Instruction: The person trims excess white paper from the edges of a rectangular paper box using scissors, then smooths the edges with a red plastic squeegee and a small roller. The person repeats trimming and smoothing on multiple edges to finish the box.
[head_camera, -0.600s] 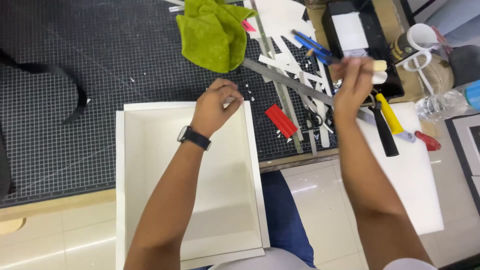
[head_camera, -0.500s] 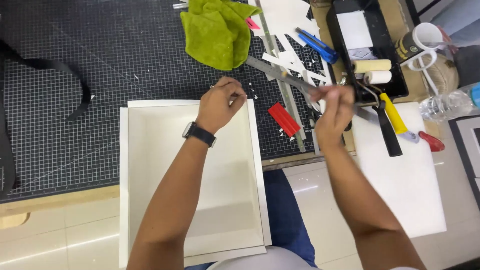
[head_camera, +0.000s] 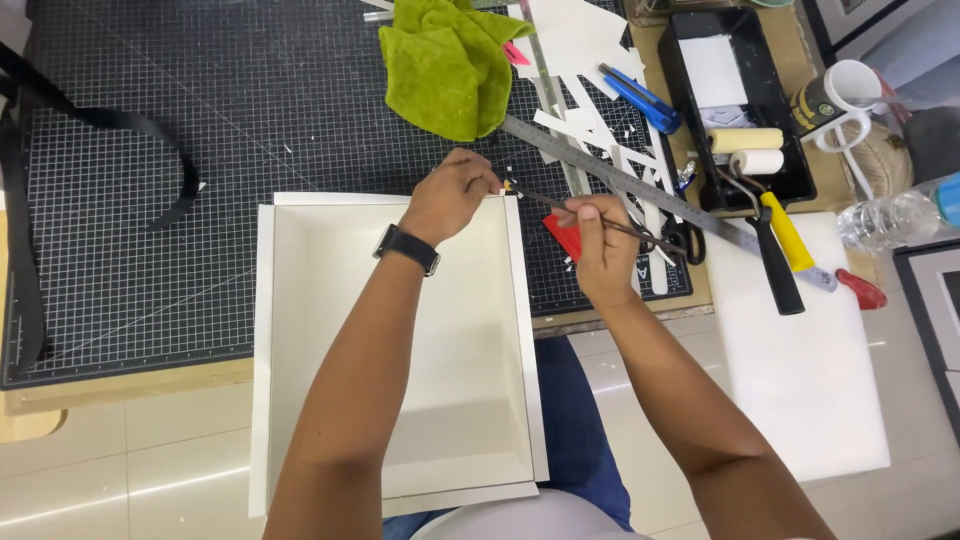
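My left hand (head_camera: 455, 195) pinches the far right corner of the smooth white box frame (head_camera: 400, 345) lying on the gridded mat (head_camera: 200, 150). My right hand (head_camera: 603, 250) grips thin dark scissors (head_camera: 610, 222), tips pointing at that corner

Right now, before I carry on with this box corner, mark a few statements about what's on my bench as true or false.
1. The left hand pinches the far right corner of the white box. True.
2. The right hand holds a yellow-handled roller. False: it holds a thin dark brush pointed at that corner; the roller lies by the black tray.
3. A green cloth lies on the cutting mat beyond the box. True.
4. The metal ruler lies inside the box. False: it lies on the mat, right of it.
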